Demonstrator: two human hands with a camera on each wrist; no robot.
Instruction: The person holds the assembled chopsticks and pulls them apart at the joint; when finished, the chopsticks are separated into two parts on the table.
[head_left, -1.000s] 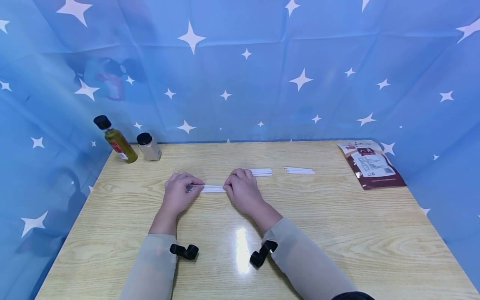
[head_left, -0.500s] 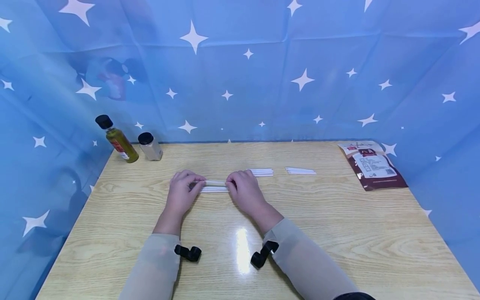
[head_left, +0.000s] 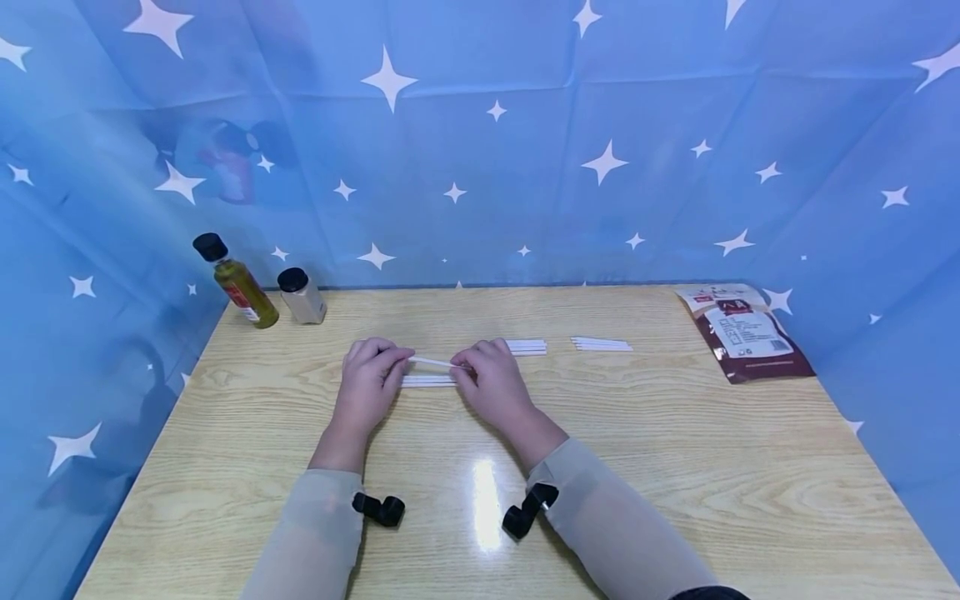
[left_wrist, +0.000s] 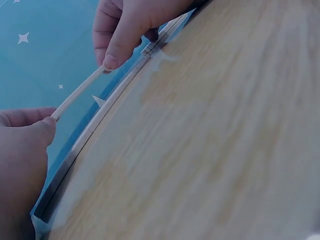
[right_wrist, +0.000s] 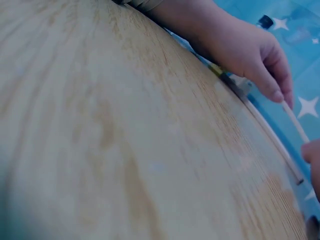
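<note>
White stick (head_left: 430, 361) held above the worktop (head_left: 675, 467)

The stick spans the gap between the left hand (head_left: 369, 375) and the right hand (head_left: 491, 379), just beyond a row of similar sticks (head_left: 427, 382) lying flat. Each grip is clamped on it, pinching near one end.

The likeliest trouble seems to be a drop: each pinch takes in only a short length of something thin, so a small twist could free an end. Uneven pulling or bending might bow or snap it. The flat row lies close by, and a lowered knuckle could knock it askew. A middle bunch (head_left: 527, 347), partly hidden by the right hand, might scatter if that hand swings sideways; the far bunch (head_left: 602, 343), well apart to the right, looks less exposed.

At the left rear, a bottle (head_left: 246, 293) under a black cap (head_left: 210, 247) shows green-gold, probably oil. Near it stands a pale jar (head_left: 305, 304) with a black lid (head_left: 292, 279); whether the paleness is filling or wall, I cannot tell. At the right rear lies a printed pouch (head_left: 750, 337), its contents hidden.
</note>
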